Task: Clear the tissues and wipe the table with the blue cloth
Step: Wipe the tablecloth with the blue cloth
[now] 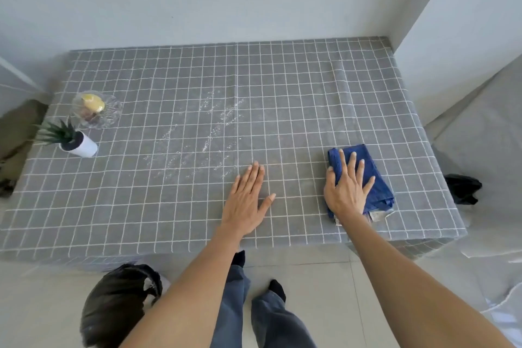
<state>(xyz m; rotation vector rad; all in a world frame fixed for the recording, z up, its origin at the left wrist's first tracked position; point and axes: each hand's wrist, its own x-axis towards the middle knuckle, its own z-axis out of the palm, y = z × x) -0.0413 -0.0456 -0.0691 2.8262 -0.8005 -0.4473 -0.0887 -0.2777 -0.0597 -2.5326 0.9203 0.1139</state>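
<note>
A folded blue cloth [374, 175] lies on the grey checked table [169, 206] near its front right. My right hand [346, 186] rests flat on top of the cloth, fingers spread. My left hand [247, 200] lies flat on the bare tablecloth to the left of the cloth, fingers together, holding nothing. Wet streaks [203, 133] glisten across the middle of the table. No tissues show on the tabletop.
A glass bowl [97, 109] with a yellow item and a small potted plant [70, 141] stand at the table's left. A black bag [118, 305] sits on the floor below the front edge, another dark bag [463, 188] right of the table. Walls close in behind and right.
</note>
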